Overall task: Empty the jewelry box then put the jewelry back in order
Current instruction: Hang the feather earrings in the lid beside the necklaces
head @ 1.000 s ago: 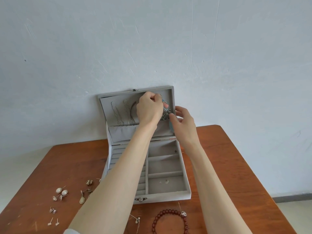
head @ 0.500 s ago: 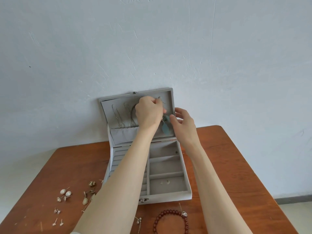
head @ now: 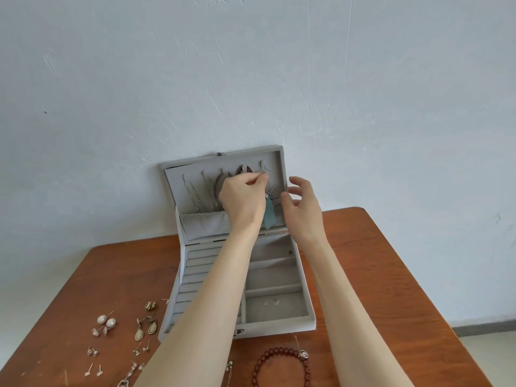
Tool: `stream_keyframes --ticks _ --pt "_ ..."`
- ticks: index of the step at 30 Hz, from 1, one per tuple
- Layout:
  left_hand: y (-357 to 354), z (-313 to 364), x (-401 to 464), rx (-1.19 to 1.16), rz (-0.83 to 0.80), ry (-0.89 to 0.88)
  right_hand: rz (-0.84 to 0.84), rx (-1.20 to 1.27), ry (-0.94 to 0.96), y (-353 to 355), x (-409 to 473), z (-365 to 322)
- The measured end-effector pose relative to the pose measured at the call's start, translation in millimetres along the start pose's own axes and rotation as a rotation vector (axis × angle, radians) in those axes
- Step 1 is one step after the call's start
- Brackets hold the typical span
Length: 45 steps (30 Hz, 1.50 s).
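Jewelry box (head: 305,324) lid hooks partly hidden behind left hand (head: 243,202).

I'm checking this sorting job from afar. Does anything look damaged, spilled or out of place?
Nothing looks damaged. Earrings and a bead bracelet lie loose on the table outside the jewelry box.

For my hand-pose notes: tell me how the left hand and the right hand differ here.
The left hand pinches the chain of the pale green pendant necklace near a hook in the jewelry box lid; the right hand holds nothing. The left hand's fingers are curled, the right hand's loosely spread. Both are raised in front of the lid.
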<state>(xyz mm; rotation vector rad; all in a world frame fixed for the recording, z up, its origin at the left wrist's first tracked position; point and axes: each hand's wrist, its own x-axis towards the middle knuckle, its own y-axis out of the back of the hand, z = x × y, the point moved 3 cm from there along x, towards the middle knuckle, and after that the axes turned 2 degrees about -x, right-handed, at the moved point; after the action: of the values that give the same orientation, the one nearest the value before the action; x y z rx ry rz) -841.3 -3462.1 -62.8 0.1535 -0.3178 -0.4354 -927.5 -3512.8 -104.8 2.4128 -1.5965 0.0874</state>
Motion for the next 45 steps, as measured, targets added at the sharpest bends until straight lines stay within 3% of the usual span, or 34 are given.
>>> stream_keyframes --ticks 5,15,21,32,45 --pt "-1.1 -2.0 -2.2 0.067 0.072 -0.044 0.104 -0.086 0.155 0.7 -2.6 -4.3" --pt "-5.4 -1.3 -4.2 0.197 0.084 -0.201 0.098 -0.223 0.238 -5.5 0.4 0.5" --pt "0.2 -6.6 -3.7 0.166 0.016 -0.168 0.095 -0.307 0.246 -7.7 -0.3 3.7" --pt "7.4 -18.1 -3.6 0.542 -0.084 -0.178 0.001 -0.4 0.169 -10.6 -1.0 6.3" --pt "45.4 -16.5 5.1 0.49 -0.165 -0.163 -0.142 -0.544 0.135 -15.2 -1.6 10.3"
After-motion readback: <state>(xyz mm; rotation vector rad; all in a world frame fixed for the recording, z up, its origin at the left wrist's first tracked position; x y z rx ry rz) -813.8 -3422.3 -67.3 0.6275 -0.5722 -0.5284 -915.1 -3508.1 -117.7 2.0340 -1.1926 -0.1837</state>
